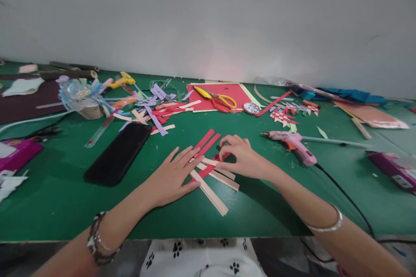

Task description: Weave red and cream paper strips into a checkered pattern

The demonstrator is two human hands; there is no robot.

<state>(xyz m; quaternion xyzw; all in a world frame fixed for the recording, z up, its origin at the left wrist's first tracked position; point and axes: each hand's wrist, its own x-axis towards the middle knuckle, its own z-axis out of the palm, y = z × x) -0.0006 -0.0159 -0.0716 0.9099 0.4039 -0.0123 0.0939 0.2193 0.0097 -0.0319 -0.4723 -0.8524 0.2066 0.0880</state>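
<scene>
Red paper strips [206, 140] and pale peach paper strips [212, 197] cross each other in a small weave on the green table. My left hand [170, 175] lies flat over the left side of the weave, fingers spread, pressing on the strips. At the right side, my right hand [242, 156] pinches the end of a red strip with thumb and forefinger. That strip runs across the peach ones toward the lower left. The middle of the weave is partly covered by my left fingers.
A black phone [118, 153] lies left of my left hand. Right of my right hand rests a pink glue gun [294, 140] with a trailing cord. Yellow-handled scissors [216, 97] lie on red paper [191, 99] behind. Loose strips and woven pieces [282, 117] are scattered at the back.
</scene>
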